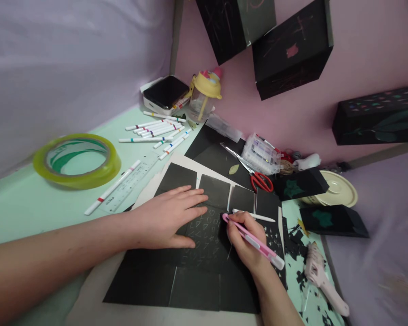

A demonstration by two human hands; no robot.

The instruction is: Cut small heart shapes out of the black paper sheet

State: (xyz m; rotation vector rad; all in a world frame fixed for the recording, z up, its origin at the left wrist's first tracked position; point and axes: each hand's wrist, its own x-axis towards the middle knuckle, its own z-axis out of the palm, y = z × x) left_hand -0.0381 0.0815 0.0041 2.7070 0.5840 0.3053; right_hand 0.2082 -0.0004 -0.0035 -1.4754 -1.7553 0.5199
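Black card [146,276] with flaps lies over a pale sheet [88,308], with small shapes drawn in its middle and star-like cut-outs at the right. My left hand [172,217] rests flat on the card, fingers spread. A pink craft knife [258,242] is held in my right hand [246,237], its tip end close to the card beside the drawn shapes; the blade cannot be made out. A white pen [255,215] lies just above my right hand.
Red-handled scissors [261,181] lie beyond the card. Yellow tape [78,160], a ruler [129,183] and several markers [159,129] are at the left. A glue gun [321,276] and black scraps sit right. Black boxes [292,50] hang above.
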